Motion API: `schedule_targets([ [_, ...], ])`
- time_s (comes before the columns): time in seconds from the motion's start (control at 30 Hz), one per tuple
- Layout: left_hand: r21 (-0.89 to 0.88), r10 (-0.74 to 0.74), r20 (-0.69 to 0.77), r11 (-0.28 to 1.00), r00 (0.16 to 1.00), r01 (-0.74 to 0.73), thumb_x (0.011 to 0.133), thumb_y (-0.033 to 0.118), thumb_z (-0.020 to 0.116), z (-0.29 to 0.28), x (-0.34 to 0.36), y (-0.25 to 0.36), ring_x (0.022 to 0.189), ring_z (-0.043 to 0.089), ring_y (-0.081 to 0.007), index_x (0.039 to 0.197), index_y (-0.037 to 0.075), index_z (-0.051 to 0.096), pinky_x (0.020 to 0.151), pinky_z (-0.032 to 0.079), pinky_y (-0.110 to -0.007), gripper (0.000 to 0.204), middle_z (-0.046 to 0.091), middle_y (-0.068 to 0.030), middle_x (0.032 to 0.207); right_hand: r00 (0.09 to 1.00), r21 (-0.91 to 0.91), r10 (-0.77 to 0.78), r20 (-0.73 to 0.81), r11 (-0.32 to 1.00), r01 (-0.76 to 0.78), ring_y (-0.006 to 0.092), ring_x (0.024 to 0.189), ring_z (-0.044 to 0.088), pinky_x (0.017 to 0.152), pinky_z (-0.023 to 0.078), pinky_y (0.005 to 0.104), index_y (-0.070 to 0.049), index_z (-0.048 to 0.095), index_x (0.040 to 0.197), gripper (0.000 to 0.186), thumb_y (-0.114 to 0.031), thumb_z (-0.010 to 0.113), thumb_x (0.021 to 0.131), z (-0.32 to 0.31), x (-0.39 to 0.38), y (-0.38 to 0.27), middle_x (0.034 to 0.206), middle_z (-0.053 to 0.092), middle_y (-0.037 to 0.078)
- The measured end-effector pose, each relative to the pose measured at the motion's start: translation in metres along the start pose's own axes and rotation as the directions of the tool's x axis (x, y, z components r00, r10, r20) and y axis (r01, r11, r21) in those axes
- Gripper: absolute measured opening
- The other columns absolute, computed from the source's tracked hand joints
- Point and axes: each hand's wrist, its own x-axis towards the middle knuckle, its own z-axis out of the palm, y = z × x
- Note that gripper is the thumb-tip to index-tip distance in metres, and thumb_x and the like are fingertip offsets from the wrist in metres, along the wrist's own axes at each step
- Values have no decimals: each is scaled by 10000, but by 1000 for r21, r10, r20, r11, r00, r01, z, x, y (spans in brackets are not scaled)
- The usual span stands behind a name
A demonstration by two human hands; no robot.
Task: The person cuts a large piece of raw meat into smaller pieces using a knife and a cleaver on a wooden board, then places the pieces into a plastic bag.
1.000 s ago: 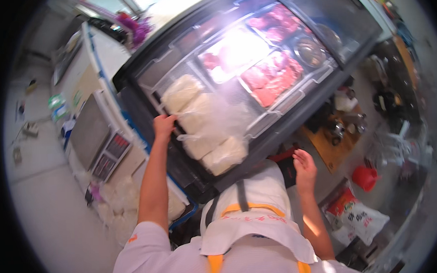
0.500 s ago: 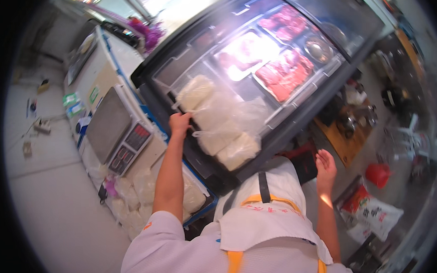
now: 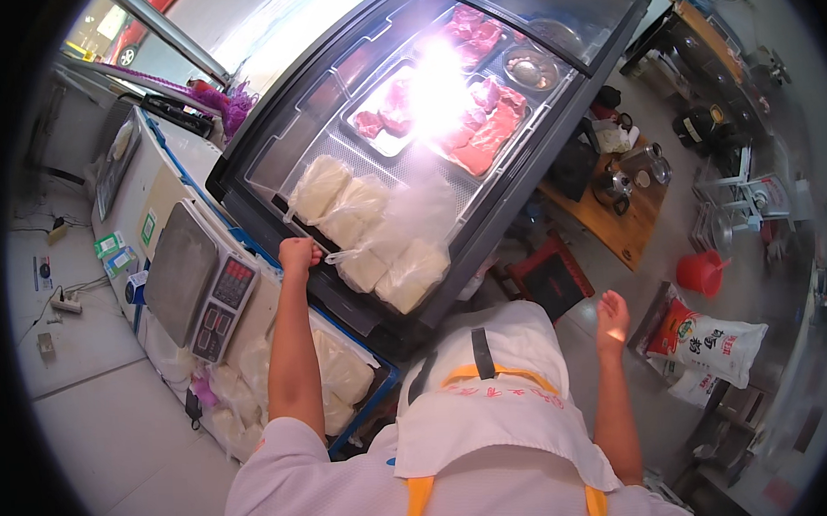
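My left hand (image 3: 300, 254), its fingers curled closed, is at the near-left edge of a dark-framed glass display case (image 3: 370, 313), on a dark strip along that edge; the exact hold is partly hidden. Just beyond it, several clear plastic bags of pale, blocky food (image 3: 361, 210) sit in the case. Farther in are metal trays of raw red meat (image 3: 487, 135), partly washed out by glare, and a round metal bowl (image 3: 532, 68). My right hand (image 3: 612, 321) hangs in the air to the right of my apron, fingers apart, holding nothing.
To the left, a grey weighing scale (image 3: 186, 282) stands on a counter, above more bagged pale food (image 3: 344, 367). On the right are a dark red-framed stool (image 3: 551, 278), a wooden board with metal pots (image 3: 629, 221), a red bucket (image 3: 700, 274) and printed sacks (image 3: 712, 342).
The whole view has shifted, with the case and counter now farther left in the picture. My left hand stays at the case edge; my right hand stays free and raised.
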Motion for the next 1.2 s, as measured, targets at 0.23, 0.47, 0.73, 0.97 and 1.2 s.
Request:
schedule_targets([
  [0.23,-57,221,-48,973,974,-224,986,153,684,5,-133,22,699,685,-108,1054,26,697,578,528,-241,145,722,-44,872,937,-165,239,-256,944,-286,242,1160,696,1019,542,358,7,625,1320,402,19,649,919,-101,-11,145,1261,713,161],
  [0.47,-173,264,222,958,939,-228,1010,153,656,65,-254,24,758,694,-122,1110,12,698,636,539,-254,178,730,-51,919,876,83,370,-311,928,-363,241,1130,700,981,557,354,39,627,1290,368,-17,670,929,-171,-3,217,1226,718,167],
  [0.73,76,239,627,928,742,-363,1032,192,664,201,-408,15,750,681,-114,1045,-1,710,649,536,-271,199,729,-45,878,890,162,313,-332,948,-273,205,1041,700,955,547,345,16,671,1198,263,-98,657,962,-270,-12,396,1120,736,109],
  [0.97,71,159,665,959,729,-274,990,136,674,334,-554,-12,737,688,-117,1010,-4,748,663,556,-272,160,738,-51,842,850,269,424,-314,898,-349,143,722,590,621,508,308,-55,640,1032,58,-67,612,982,-372,-46,459,861,629,26],
  [1.2,-10,151,930,923,337,-386,1037,141,650,512,-714,45,790,678,-126,1088,-2,770,740,565,-276,193,738,-40,892,720,848,649,-246,504,-165,229,912,702,789,564,324,-34,621,1176,235,-125,653,962,-498,-44,395,1054,712,118],
])
